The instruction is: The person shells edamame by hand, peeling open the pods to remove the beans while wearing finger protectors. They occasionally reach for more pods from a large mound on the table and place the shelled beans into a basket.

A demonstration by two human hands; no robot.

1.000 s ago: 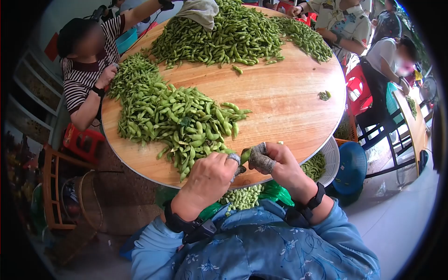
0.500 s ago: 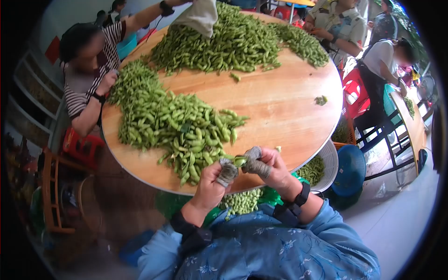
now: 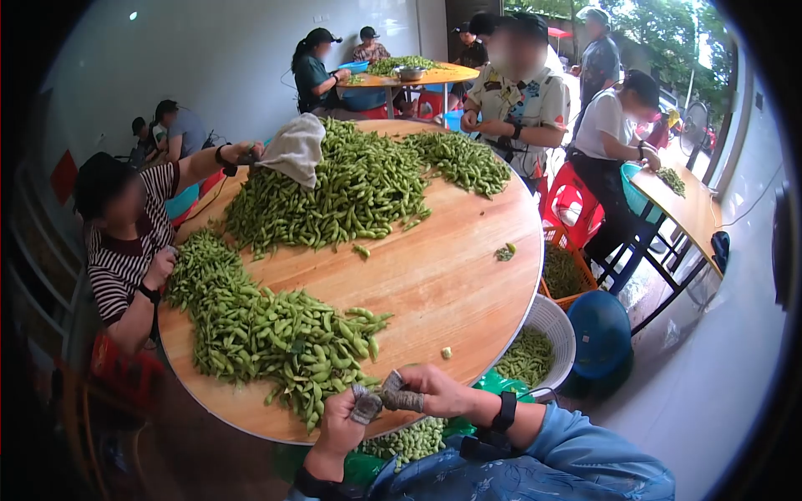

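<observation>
Over the near edge of the round wooden table point(image 3: 443, 275), my left hand point(image 3: 341, 426) and my right hand point(image 3: 439, 391) meet with pinched fingers. Grey wraps cover several fingertips. Between them is a green edamame pod, mostly hidden by the fingers now. Close to my left hand lies the near pile of edamame pods point(image 3: 284, 338), which runs back along the table's left side. Shelled green beans point(image 3: 413, 441) fill something below the table edge in front of my apron. A small pale scrap point(image 3: 446, 352) rests on the wood beyond my right hand.
A larger pod heap point(image 3: 351, 188) covers the far side. At left, a person in stripes point(image 3: 129, 250) holds a pale cloth point(image 3: 294, 149) over it. Right of the table stand a white basket point(image 3: 566, 330) of pods, a blue plastic item point(image 3: 600, 334) and an orange crate point(image 3: 576, 292).
The view has tilted up and shifted, showing more of the room and other workers. My hands stay together; the green pod that showed between them is now mostly covered.
</observation>
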